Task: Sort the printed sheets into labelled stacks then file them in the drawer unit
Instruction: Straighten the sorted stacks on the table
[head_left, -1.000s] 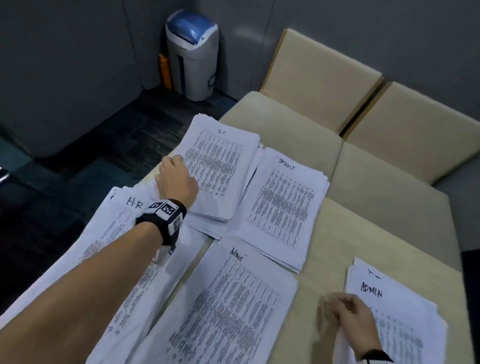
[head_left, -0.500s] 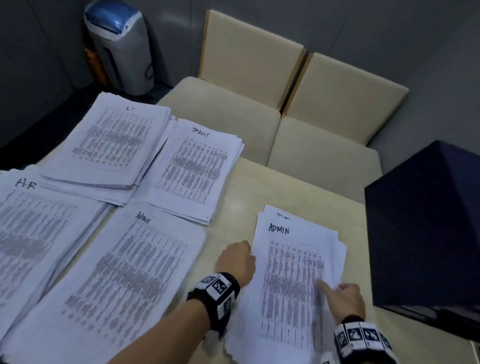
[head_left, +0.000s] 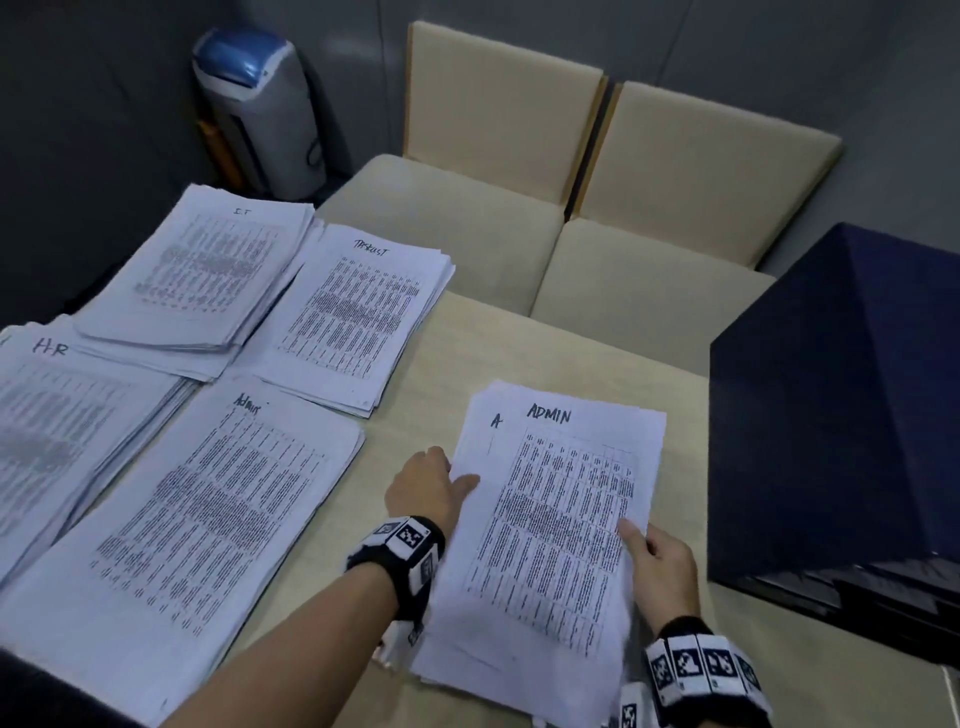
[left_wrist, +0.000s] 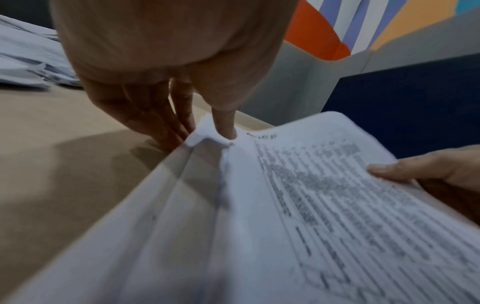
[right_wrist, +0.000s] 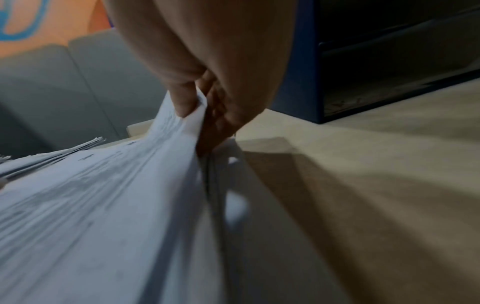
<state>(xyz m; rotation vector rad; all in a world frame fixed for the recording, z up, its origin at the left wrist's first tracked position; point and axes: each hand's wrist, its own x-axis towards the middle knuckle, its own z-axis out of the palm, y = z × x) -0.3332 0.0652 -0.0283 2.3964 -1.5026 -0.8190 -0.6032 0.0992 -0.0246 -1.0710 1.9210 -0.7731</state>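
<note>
Both hands (head_left: 423, 486) (head_left: 662, 569) have lifted the ADMIN stack (head_left: 556, 519) slightly.

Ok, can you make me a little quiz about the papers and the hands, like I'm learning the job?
1. True or false: both hands hold the ADMIN stack.
2. Which label is on the farthest stack? A) HR B) IT C) ADMIN
3. Fill in: the dark drawer unit stands to the ____ of the ADMIN stack.

Key:
1. True: the left hand grips its left edge, the right hand pinches its right edge.
2. B, the IT stack.
3. Right.
</note>
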